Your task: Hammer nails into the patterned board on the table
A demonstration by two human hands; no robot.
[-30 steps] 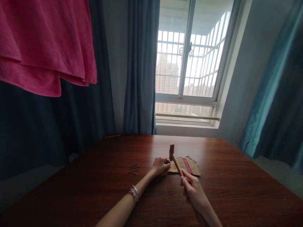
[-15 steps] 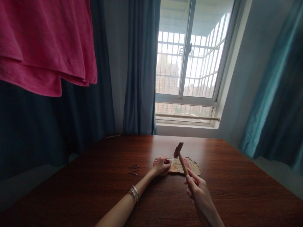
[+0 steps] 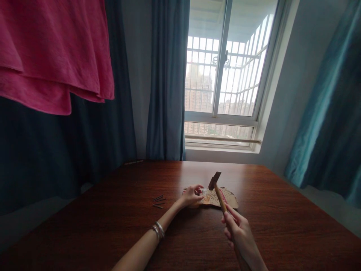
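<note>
A hammer (image 3: 220, 195) with a wooden handle and dark metal head is gripped in my right hand (image 3: 238, 227), its head raised over a piece of cardboard (image 3: 231, 198). The cardboard lies on the table and has many small dots and pink marks on its top. My left hand (image 3: 191, 196) rests at the cardboard's left end, thumb and forefinger curved with a gap between them. Whatever stands by those fingertips is too small to make out. Several dark nails (image 3: 159, 199) lie loose on the table, left of my left hand.
The brown wooden table (image 3: 98, 226) reaches to the wall under a barred window (image 3: 221, 75). Blue curtains (image 3: 169, 82) hang at the left and right. A pink cloth (image 3: 56, 56) hangs at the upper left, above the table.
The thumb and forefinger of my left hand have moved apart. The hammer has shifted slightly right and down in my right hand. The view has moved a little.
</note>
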